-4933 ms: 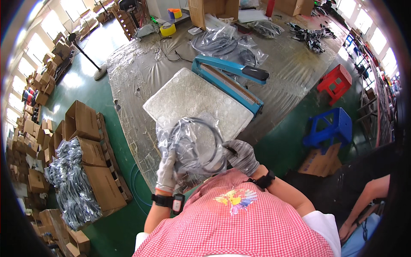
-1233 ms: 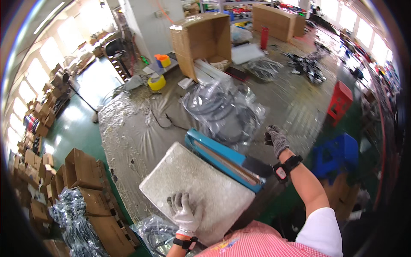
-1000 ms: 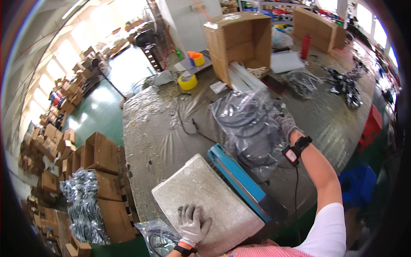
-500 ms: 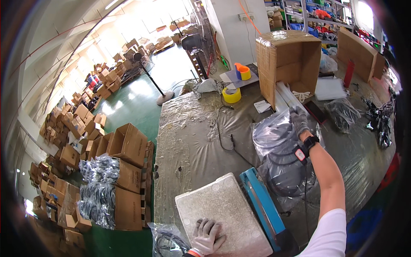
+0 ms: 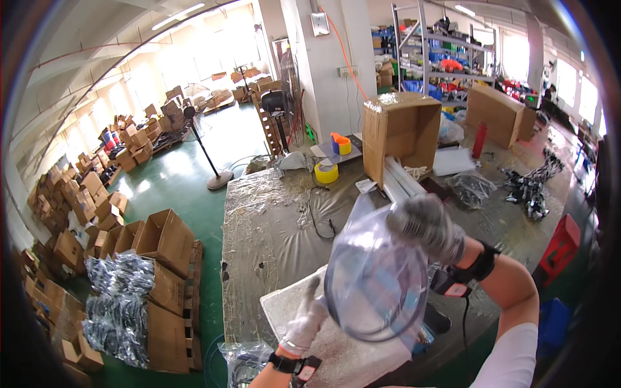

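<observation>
A clear plastic bag [image 5: 375, 284] with a coiled dark cable inside hangs in front of me. My right hand [image 5: 427, 226], in a grey glove, is closed on its upper edge. My left hand [image 5: 304, 326], gloved in white and grey, is beside the bag's left edge with fingers stretched out, holding nothing I can see. Under it lies a white foam slab [image 5: 284, 301], partly covered by the bag. The blue bar-shaped device beside the slab is mostly hidden behind the bag. Another bagged coil [image 5: 244, 359] rests at the slab's lower left.
An open cardboard box [image 5: 401, 136] stands at the table's back, with clear plastic sleeves [image 5: 400, 181] before it. Yellow tape [image 5: 326, 172] sits farther left. Bundled black cables [image 5: 533, 187] lie right. Cartons with bagged coils [image 5: 119, 310] are stacked on a pallet at left.
My right hand has lifted the bagged coil off the table toward me, over the slab. My left hand has risen from the slab toward the bag. The view has tilted up and turned right.
</observation>
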`<state>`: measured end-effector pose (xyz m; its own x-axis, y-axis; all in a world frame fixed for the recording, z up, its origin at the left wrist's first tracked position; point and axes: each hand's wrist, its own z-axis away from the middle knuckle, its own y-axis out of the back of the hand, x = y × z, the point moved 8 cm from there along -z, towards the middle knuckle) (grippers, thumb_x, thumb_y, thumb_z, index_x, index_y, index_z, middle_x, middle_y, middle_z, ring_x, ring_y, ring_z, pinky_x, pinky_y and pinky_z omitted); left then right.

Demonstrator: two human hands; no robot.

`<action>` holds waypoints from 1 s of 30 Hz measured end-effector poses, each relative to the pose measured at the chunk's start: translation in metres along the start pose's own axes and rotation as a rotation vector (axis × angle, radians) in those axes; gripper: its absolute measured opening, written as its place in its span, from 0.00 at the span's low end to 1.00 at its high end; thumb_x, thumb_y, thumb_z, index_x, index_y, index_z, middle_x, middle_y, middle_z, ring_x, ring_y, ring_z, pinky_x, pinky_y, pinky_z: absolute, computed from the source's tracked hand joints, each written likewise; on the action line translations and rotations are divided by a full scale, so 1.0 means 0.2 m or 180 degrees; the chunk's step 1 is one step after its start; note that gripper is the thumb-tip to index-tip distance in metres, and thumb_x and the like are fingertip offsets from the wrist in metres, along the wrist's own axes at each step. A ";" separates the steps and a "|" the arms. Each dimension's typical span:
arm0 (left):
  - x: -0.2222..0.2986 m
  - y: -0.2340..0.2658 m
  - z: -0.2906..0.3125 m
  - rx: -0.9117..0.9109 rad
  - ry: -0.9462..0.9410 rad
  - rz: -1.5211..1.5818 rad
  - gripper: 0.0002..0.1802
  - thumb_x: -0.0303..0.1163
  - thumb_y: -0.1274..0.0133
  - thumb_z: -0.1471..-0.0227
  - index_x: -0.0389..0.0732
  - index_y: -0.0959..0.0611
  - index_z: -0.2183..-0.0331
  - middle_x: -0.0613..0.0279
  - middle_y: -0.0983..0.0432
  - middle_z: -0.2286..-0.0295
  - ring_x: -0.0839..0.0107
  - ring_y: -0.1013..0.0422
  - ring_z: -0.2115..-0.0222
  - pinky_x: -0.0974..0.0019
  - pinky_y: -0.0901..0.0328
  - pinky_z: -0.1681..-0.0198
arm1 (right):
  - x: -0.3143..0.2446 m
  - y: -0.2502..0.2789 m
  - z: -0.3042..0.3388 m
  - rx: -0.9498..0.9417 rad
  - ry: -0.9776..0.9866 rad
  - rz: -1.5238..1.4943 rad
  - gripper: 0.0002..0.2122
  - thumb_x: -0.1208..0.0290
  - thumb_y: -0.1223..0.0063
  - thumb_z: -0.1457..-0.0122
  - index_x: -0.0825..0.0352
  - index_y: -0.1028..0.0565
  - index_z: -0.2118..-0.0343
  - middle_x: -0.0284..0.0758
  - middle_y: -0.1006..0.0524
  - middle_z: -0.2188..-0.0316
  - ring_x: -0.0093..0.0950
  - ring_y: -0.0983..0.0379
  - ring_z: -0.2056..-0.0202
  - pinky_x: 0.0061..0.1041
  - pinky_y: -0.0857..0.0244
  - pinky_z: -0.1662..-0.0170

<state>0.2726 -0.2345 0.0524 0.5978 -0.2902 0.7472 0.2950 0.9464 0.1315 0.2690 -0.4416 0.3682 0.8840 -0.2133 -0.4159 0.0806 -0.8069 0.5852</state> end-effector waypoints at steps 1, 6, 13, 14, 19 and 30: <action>0.12 -0.03 0.15 -0.0062 -0.1359 0.0774 0.31 0.39 0.55 0.43 0.34 0.40 0.43 0.52 0.30 0.56 0.69 0.31 0.56 0.70 0.34 0.56 | -0.08 -0.09 0.00 -0.0130 0.0165 0.0325 0.15 0.77 0.47 0.47 0.62 0.26 0.54 0.35 0.30 0.76 0.30 0.33 0.78 0.29 0.38 0.75; 0.07 -0.02 0.41 -0.0570 -0.2118 0.1674 0.33 0.33 0.46 0.49 0.29 0.37 0.45 0.57 0.27 0.58 0.73 0.32 0.59 0.71 0.36 0.54 | -0.35 -0.35 0.01 -0.0575 -0.0210 0.0325 0.09 0.74 0.46 0.47 0.62 0.22 0.62 0.35 0.30 0.78 0.31 0.34 0.80 0.31 0.44 0.78; 0.09 0.19 0.68 -0.0330 -0.2650 0.1050 0.32 0.25 0.37 0.61 0.30 0.29 0.52 0.55 0.25 0.62 0.72 0.28 0.64 0.71 0.32 0.60 | -0.80 -0.51 0.08 -0.0168 0.0373 0.1113 0.12 0.66 0.44 0.47 0.61 0.33 0.83 0.33 0.37 0.88 0.35 0.37 0.84 0.32 0.46 0.76; 0.10 0.21 0.74 -0.0287 -0.2664 0.1061 0.33 0.24 0.35 0.63 0.30 0.29 0.52 0.56 0.24 0.63 0.72 0.27 0.65 0.71 0.32 0.61 | -0.84 -0.54 0.11 -0.0247 0.0292 0.1390 0.13 0.65 0.45 0.47 0.61 0.34 0.83 0.33 0.36 0.88 0.36 0.37 0.84 0.32 0.45 0.74; 0.04 0.13 0.89 -0.0424 -0.3230 0.0076 0.39 0.24 0.33 0.70 0.32 0.29 0.51 0.58 0.24 0.65 0.71 0.27 0.66 0.70 0.32 0.61 | -0.92 -0.76 0.47 -0.0540 -0.0473 0.1912 0.13 0.59 0.44 0.50 0.62 0.30 0.80 0.33 0.31 0.83 0.34 0.33 0.80 0.33 0.44 0.69; 0.13 -0.31 1.64 -0.2488 -0.4999 -0.1146 0.41 0.25 0.35 0.66 0.35 0.32 0.47 0.49 0.27 0.60 0.58 0.26 0.62 0.60 0.33 0.58 | -1.36 -0.79 0.65 -0.0314 -0.0626 0.2279 0.08 0.63 0.51 0.48 0.61 0.30 0.74 0.29 0.31 0.81 0.29 0.32 0.77 0.32 0.42 0.69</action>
<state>0.0251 -0.2548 0.2760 -0.6296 0.3882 0.6729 0.7655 0.4578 0.4521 -0.0430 -0.3279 0.2991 0.6379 -0.7698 -0.0213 -0.4344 -0.3825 0.8154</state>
